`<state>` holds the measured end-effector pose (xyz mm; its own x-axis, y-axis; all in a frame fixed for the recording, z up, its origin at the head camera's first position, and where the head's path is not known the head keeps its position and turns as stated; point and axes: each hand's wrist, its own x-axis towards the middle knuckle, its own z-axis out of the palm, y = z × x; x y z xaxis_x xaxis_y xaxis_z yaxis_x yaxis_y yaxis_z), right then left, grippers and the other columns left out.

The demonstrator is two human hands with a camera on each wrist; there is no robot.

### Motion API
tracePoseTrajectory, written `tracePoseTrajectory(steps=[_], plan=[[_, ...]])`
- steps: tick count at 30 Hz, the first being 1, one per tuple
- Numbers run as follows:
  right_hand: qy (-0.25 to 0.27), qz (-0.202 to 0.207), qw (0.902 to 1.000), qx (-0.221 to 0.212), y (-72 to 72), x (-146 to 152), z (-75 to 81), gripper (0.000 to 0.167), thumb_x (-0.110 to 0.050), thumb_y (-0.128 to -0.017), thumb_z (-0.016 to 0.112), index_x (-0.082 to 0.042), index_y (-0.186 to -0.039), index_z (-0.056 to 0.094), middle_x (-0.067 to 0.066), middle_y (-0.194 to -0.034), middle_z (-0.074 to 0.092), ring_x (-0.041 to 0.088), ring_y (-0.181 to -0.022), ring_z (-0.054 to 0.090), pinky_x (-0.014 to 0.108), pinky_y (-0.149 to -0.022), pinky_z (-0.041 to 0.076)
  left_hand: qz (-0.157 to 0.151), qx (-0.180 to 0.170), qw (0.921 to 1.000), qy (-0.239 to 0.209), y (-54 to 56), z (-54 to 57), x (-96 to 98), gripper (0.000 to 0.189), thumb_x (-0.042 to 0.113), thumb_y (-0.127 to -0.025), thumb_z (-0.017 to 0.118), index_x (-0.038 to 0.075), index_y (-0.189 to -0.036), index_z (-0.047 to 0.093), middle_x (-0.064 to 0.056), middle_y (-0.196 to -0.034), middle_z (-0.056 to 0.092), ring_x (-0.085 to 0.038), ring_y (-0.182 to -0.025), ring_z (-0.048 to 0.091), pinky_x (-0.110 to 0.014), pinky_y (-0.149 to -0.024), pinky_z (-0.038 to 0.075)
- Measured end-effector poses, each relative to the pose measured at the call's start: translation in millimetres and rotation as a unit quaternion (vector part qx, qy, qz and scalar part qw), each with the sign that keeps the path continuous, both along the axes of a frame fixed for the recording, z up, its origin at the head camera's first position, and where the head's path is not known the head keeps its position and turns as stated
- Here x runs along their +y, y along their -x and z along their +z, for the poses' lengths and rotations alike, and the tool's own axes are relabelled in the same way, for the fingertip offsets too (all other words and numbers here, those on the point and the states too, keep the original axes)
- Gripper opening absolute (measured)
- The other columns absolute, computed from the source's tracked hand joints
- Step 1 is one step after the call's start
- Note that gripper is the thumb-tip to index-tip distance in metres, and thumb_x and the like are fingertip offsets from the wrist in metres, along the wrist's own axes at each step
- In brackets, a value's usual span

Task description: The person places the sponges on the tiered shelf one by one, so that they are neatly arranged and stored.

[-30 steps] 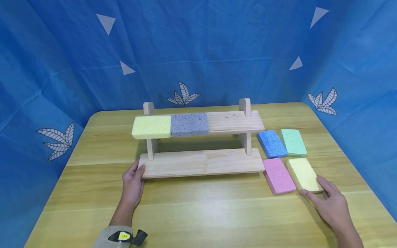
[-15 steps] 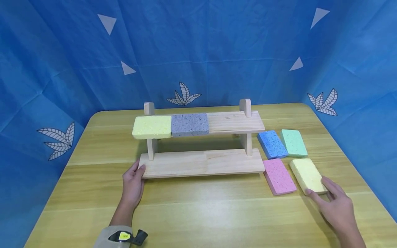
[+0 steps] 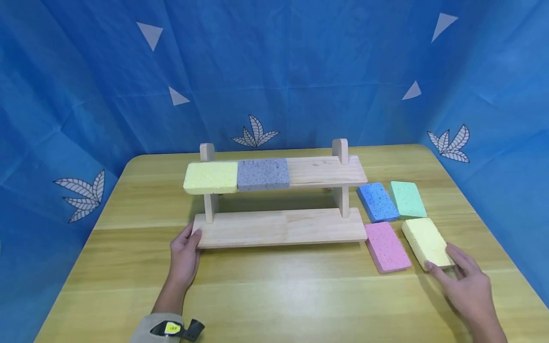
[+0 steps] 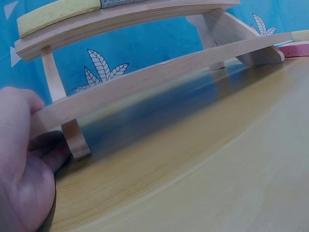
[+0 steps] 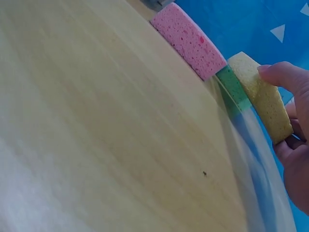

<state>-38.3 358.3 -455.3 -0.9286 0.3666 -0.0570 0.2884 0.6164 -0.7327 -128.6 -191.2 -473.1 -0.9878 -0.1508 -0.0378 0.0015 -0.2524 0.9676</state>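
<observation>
In the head view, a two-tier wooden shelf (image 3: pixel 317 227) stands mid-table. My left hand (image 3: pixel 184 252) grips the left end of its lower board, thumb on top and fingers underneath, as the left wrist view also shows. At the right, my right hand (image 3: pixel 467 288) holds a pale yellow sponge (image 3: pixel 424 240) by its near end, between thumb and fingers. The right wrist view shows this sponge (image 5: pixel 263 96) tilted, seemingly raised off the table. A pink sponge (image 3: pixel 387 247) lies just left of it. Blue (image 3: pixel 377 202) and green sponges (image 3: pixel 407 199) lie behind.
On the shelf's upper board, a lime-yellow sponge (image 3: pixel 210 177) sits at the left end, touching a grey-purple sponge (image 3: pixel 263 174). The shelf's right end is close to the blue and pink sponges. Blue cloth (image 3: pixel 309 109) hangs behind the wooden table (image 3: pixel 274 295).
My right hand has shifted slightly to the right with the pale yellow sponge, opening a gap from the pink one. The left hand keeps its grip on the shelf.
</observation>
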Motion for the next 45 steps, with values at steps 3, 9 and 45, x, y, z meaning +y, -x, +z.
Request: tracePoseTrajectory(steps=[3, 9, 45], plan=[[0.007, -0.005, 0.9999, 0.010, 1.1, -2, 1.3, 0.077, -0.035, -0.088, 0.066, -0.005, -0.147, 0.028, 0.016, -0.155, 0.019, 0.021, -0.141, 0.020, -0.003, -0.099, 0.022, 0.005, 0.000, 1.0000, -0.001, -0.6, -1.0, 0.1, 0.050, 0.001, -0.098, 0.039, -0.011, -0.143, 0.021, -0.022, -0.153, 0.019, -0.026, -0.143, 0.017, -0.028, -0.115, 0.024], [0.021, 0.002, 0.9993, 0.031, 2.7, -3, 5.1, 0.074, -0.031, -0.087, 0.067, -0.005, -0.146, 0.030, -0.005, -0.154, 0.025, -0.004, -0.135, 0.024, -0.003, -0.099, 0.026, 0.012, 0.006, 0.9999, -0.004, -1.6, -2.0, -0.7, 0.050, -0.001, -0.098, 0.039, -0.012, -0.142, 0.021, -0.023, -0.153, 0.019, -0.028, -0.142, 0.016, -0.029, -0.115, 0.024], [0.045, 0.108, 0.9711, 0.208, 37.9, -45, 54.7, 0.058, 0.004, -0.082, 0.067, 0.007, -0.135, 0.045, -0.006, -0.140, 0.045, -0.004, -0.126, 0.041, 0.003, -0.100, 0.033, 0.002, 0.000, 1.0000, 0.002, -0.8, -0.5, 0.5, 0.050, 0.001, -0.098, 0.040, -0.012, -0.143, 0.022, -0.022, -0.153, 0.019, -0.025, -0.142, 0.018, -0.029, -0.115, 0.024]])
